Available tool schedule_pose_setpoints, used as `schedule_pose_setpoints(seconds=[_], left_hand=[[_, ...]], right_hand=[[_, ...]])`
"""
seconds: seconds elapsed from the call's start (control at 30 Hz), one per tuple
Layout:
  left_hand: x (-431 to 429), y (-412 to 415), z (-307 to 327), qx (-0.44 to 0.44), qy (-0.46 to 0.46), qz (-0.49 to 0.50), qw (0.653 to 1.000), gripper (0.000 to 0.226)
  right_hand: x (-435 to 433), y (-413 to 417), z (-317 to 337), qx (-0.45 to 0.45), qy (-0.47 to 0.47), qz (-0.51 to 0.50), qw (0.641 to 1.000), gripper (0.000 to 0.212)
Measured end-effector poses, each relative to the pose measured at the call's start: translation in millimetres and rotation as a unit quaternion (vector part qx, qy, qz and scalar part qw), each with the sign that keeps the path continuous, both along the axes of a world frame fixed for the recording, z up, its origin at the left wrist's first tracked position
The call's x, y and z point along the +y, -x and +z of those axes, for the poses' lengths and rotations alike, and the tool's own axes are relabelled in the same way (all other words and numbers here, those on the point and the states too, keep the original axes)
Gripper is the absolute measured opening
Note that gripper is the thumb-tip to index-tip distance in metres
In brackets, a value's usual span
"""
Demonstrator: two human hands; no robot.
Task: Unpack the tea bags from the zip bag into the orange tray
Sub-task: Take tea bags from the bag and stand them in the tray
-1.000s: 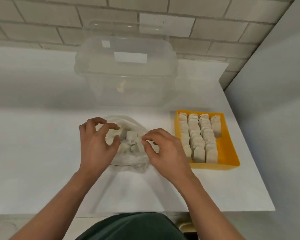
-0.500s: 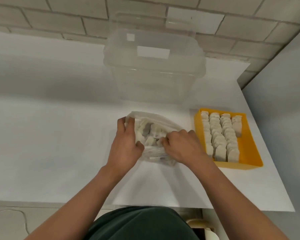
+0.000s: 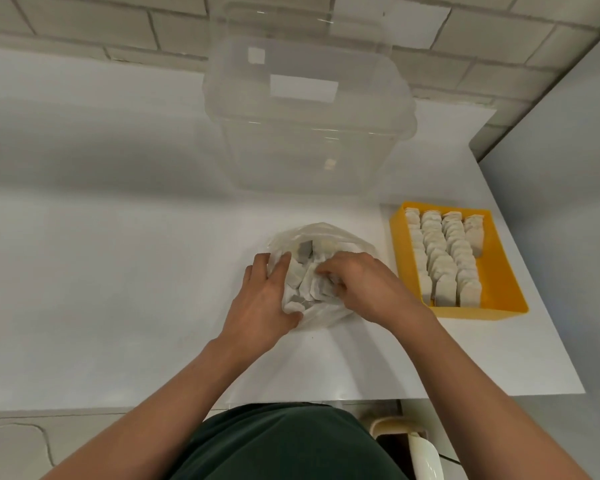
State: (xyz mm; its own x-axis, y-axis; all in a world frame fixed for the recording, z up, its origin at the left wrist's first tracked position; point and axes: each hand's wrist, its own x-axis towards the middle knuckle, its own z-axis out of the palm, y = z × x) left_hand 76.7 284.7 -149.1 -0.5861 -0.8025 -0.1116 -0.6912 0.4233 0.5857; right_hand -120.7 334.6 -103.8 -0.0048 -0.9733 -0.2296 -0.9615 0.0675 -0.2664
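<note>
The clear plastic zip bag (image 3: 323,233) sat open on the white counter (image 3: 118,271), just left of the orange plastic tray (image 3: 499,268) and not touching it. Inside was a jumble of loose tea bags (image 3: 302,275), pale paper ones lying every which way.

The left hand (image 3: 264,299) held the side of the zip bag farthest from the tray. Its fingers were laid over the rim and its thumb was tucked against the near edge, so the mouth gaped upward. The right hand (image 3: 364,289) was on the tray side of the zip bag, with its fingers curled down into the pile. Honestly couldn't tell if it had one pinched or was only touching them, since the fingertips were buried in the paper.

The tray already had a decent load: four neat rows of standing tea bags (image 3: 444,258) running front to back, packed toward its left wall. The right-hand row was much shorter and only filled the far end, so a strip of bare orange showed along that side.

A big see-through plastic storage box (image 3: 309,133) with its lid on stood behind and to the left of the tray, up near the grey block wall (image 3: 84,26). The person's dark green top (image 3: 284,441) showed at the bottom edge, on the near side of the counter from the tray.
</note>
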Motion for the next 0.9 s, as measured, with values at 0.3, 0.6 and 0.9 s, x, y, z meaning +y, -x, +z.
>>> schedule_pose_setpoints(seconds=[0.3, 0.6, 0.9], left_hand=[[-4, -4, 5, 0.035, -0.025, -0.015, 0.999, 0.101], [-3, -14, 14, 0.071, -0.071, -0.003, 0.995, 0.067], [-2, -12, 15, -0.083, 0.035, -0.058, 0.994, 0.035]], right_hand=[[-26, -3, 3, 0.087, -0.084, 0.157, 0.98, 0.046], [-31, 1, 17, 0.07, -0.076, 0.122, 0.987, 0.02], [-40, 2, 19, -0.008, -0.1, 0.105, 0.989, 0.018]])
